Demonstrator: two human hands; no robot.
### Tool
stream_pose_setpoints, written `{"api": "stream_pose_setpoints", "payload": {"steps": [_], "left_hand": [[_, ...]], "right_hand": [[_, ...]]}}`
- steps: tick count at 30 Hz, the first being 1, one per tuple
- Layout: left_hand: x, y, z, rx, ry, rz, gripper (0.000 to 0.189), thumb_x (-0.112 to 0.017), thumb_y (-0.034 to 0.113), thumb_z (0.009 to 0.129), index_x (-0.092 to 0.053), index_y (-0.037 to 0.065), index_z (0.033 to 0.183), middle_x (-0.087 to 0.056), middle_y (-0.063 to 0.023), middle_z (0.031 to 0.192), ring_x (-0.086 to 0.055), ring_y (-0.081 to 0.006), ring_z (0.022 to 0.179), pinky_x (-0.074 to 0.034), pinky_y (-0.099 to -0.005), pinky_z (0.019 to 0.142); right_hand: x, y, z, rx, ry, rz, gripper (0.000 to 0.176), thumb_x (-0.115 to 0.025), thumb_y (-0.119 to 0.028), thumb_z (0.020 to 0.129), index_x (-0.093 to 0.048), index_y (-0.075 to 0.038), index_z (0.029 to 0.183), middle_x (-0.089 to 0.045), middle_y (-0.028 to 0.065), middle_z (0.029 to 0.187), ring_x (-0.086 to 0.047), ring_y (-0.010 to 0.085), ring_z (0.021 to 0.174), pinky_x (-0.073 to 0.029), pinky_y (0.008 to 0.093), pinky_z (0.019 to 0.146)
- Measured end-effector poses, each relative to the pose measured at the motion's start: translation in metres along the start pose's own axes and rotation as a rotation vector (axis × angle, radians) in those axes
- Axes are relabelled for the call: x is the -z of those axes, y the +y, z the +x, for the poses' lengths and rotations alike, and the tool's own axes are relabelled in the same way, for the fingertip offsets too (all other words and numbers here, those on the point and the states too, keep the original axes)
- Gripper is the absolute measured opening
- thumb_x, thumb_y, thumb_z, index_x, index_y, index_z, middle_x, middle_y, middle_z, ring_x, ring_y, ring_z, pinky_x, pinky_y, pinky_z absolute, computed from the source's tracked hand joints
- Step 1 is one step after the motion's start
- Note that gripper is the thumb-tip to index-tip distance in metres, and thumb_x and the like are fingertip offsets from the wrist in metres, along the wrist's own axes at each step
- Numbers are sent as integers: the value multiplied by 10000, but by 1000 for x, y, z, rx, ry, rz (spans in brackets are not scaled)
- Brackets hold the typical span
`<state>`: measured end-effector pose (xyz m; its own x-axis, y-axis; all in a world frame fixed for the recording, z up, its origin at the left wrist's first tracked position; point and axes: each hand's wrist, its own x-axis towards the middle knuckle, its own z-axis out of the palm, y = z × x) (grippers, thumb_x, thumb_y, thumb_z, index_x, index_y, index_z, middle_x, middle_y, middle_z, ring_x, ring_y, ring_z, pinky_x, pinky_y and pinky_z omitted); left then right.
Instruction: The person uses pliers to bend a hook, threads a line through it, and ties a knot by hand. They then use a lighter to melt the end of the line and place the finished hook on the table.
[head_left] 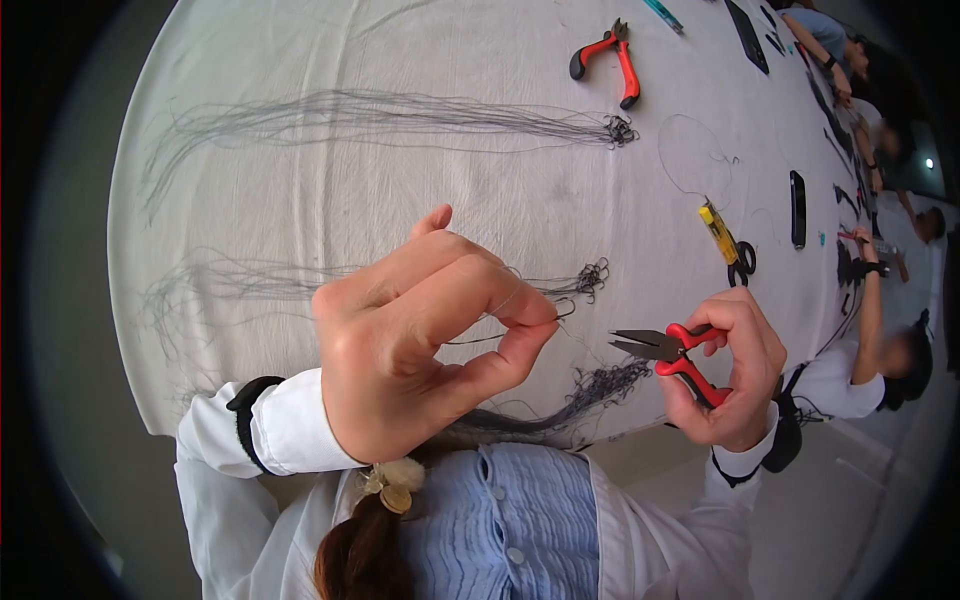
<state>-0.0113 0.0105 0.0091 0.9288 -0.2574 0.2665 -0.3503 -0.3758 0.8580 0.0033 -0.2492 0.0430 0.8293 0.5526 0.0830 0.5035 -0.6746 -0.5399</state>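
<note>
Between the thumb and forefinger of my left hand [430, 330] is a small dark hook [567, 308] with a fine line on it. My right hand [735, 370] grips red-handled pliers [655, 345], their jaws parted and pointing left toward the hook without touching it. Behind my left fingers lies a bundle of lines ending in a cluster of hooks [592, 277]. A thicker dark bundle [605, 385] lies near the table edge, partly hidden by my left hand.
On the white-covered table [230, 200] lie another hooked bundle [400, 110], spare red pliers [625, 70], a yellow cutter [717, 232], black scissors [742, 262] and a dark phone-like object [797, 210]. Several people [850, 370] sit along the right side.
</note>
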Motion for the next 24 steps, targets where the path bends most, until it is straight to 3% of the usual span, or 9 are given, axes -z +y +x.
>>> {"api": "stream_pose_setpoints", "payload": {"steps": [3,12,24], "left_hand": [[-1,-1,-3,-90,43,105,157,-736,-29,654,-624,58,721,-609,-38,696,-623,-137,709,-353,-521,1001],[-2,0,-6,-236,85,203,168,-750,-40,630,-625,46,703,-581,-36,652,-618,-144,667,-327,-535,1017],[-2,1,-5,-226,91,209,184,-728,-70,642,-640,38,762,-614,-61,694,-638,-163,713,-316,-528,1029]], "right_hand": [[-10,-10,-4,105,125,-190,382,-623,-123,500,-514,12,841,-496,106,746,-486,249,606,-413,318,498],[-29,-17,-5,85,216,-155,394,-638,-133,526,-512,16,868,-498,122,775,-494,259,634,-412,333,505],[-34,-20,-4,85,247,-168,423,-656,-107,497,-516,13,877,-504,116,770,-496,245,624,-407,324,492]]}}
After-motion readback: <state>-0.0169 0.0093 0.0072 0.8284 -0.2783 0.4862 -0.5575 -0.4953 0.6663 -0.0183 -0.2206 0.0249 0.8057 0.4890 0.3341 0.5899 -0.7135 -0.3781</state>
